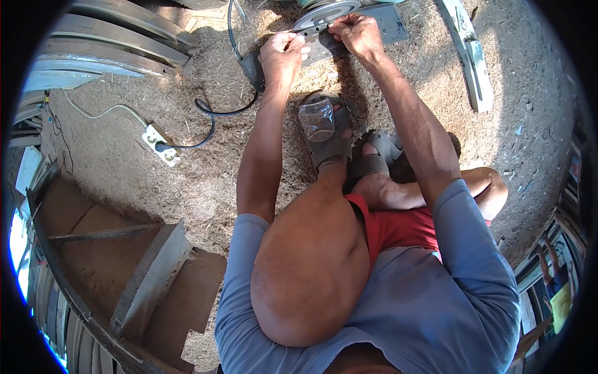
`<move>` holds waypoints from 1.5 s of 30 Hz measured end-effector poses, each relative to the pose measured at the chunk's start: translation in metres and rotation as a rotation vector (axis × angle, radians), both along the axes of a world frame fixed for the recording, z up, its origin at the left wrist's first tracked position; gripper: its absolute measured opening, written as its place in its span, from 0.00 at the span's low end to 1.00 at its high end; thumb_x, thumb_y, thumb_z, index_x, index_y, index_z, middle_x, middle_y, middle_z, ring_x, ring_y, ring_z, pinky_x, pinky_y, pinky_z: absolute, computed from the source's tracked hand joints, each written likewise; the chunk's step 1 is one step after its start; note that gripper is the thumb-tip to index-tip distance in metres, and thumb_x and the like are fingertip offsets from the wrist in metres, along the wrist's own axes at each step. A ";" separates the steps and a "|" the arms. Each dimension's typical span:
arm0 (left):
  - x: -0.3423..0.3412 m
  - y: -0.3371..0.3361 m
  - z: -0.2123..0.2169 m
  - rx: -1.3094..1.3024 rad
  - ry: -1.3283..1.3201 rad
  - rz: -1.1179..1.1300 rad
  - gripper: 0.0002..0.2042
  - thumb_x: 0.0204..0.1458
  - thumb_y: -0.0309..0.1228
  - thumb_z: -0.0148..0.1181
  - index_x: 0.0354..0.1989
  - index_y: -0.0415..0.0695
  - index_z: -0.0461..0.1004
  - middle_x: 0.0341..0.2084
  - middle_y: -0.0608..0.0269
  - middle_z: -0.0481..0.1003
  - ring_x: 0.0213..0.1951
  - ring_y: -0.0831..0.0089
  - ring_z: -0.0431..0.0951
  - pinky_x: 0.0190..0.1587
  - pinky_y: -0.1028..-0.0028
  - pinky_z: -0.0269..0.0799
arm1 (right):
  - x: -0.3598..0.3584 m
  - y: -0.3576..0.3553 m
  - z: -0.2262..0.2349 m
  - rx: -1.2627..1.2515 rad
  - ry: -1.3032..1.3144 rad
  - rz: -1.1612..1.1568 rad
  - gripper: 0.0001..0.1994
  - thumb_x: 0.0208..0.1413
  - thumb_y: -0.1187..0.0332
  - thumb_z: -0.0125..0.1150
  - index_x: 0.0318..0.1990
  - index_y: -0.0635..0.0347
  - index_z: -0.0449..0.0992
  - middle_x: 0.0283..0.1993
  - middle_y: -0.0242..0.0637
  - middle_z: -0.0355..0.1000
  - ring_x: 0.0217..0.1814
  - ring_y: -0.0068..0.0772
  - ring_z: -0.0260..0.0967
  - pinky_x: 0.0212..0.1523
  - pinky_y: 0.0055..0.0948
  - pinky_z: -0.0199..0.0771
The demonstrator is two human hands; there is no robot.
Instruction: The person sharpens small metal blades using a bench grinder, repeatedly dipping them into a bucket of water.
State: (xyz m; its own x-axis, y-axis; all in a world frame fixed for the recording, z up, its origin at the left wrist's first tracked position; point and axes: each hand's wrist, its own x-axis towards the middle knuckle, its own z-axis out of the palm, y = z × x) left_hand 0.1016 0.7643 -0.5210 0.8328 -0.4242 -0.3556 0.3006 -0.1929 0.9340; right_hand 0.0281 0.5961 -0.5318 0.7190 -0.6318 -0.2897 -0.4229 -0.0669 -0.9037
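At the top of the head view, both hands hold a narrow flat metal strip with small holes (314, 28) by its ends, close against the edge of a round grinding wheel (328, 12). My left hand (283, 55) pinches the left end between thumb and fingers. My right hand (359, 35) has its fingers closed on the right end. The wheel's machine is cut off by the upper rim, and I cannot tell whether it spins. Under the wheel lies a grey board (389, 23). A clear plastic container (317, 120) stands by my sandalled foot, below the hands.
A white power strip (160, 145) with a black plug lies on the shavings-strewn ground (187, 181). A dark cord (208, 118) runs near my left forearm. Stacked planks (112, 37) stand upper left, a wooden frame (146, 280) lower left, a long timber piece (470, 59) upper right.
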 end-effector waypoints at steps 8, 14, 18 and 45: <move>0.002 0.005 0.000 0.024 0.000 0.013 0.10 0.55 0.23 0.61 0.43 0.31 0.71 0.33 0.53 0.77 0.32 0.66 0.82 0.32 0.74 0.80 | 0.000 0.004 0.009 0.007 0.027 0.049 0.08 0.48 0.74 0.58 0.35 0.58 0.82 0.33 0.35 0.81 0.37 0.25 0.79 0.42 0.25 0.78; 0.004 0.005 0.000 0.076 -0.051 -0.016 0.09 0.55 0.23 0.60 0.42 0.32 0.72 0.33 0.54 0.78 0.32 0.68 0.81 0.32 0.76 0.79 | 0.001 0.006 0.014 0.029 -0.015 0.037 0.05 0.54 0.73 0.63 0.35 0.67 0.79 0.32 0.39 0.80 0.35 0.24 0.77 0.38 0.24 0.79; 0.002 -0.001 0.002 0.096 -0.067 -0.038 0.08 0.56 0.23 0.60 0.41 0.32 0.73 0.33 0.55 0.78 0.30 0.71 0.81 0.32 0.77 0.78 | 0.000 0.000 0.004 0.106 -0.079 -0.009 0.04 0.54 0.74 0.63 0.34 0.66 0.78 0.32 0.39 0.80 0.34 0.23 0.77 0.38 0.23 0.79; 0.005 -0.016 0.000 0.206 -0.055 -0.089 0.09 0.54 0.26 0.62 0.39 0.32 0.78 0.30 0.58 0.80 0.27 0.76 0.79 0.29 0.80 0.73 | -0.006 -0.004 0.025 0.295 -0.052 -0.129 0.03 0.56 0.71 0.64 0.36 0.59 0.77 0.32 0.33 0.79 0.32 0.20 0.77 0.29 0.18 0.74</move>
